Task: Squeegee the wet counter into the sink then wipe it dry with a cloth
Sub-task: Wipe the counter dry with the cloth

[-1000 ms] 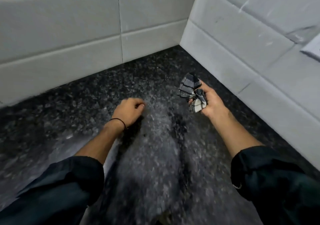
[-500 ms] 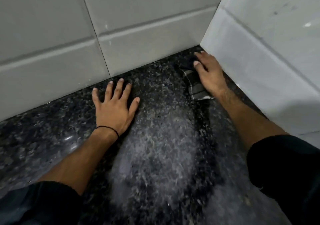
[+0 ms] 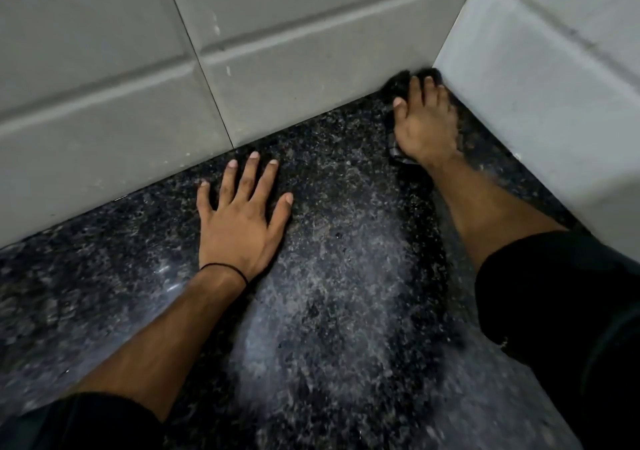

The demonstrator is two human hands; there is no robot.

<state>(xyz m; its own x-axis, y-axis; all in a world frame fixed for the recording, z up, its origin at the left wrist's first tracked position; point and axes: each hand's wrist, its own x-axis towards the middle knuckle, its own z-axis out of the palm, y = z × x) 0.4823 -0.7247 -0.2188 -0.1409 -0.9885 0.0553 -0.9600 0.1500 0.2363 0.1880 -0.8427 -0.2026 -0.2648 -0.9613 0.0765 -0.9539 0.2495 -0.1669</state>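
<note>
The dark speckled granite counter (image 3: 346,276) fills the lower view, with a pale sheen down its middle. My right hand (image 3: 427,127) lies flat on a dark striped cloth (image 3: 396,84), pressing it into the far corner where the two tiled walls meet. Only dark edges of the cloth show, past the fingertips and beside the palm. My left hand (image 3: 242,221) rests flat on the counter with fingers spread and nothing in it, a thin black band around the wrist. No squeegee or sink is in view.
Pale grey tiled walls close the counter in: the back wall (image 3: 242,51) runs across the top, the side wall (image 3: 554,85) along the right. Both dark sleeves are pushed up the forearms.
My right hand brought the bunched cloth down from the air and pushed it flat into the corner. My left hand went from a loose fist to a flat, spread palm nearer the back wall.
</note>
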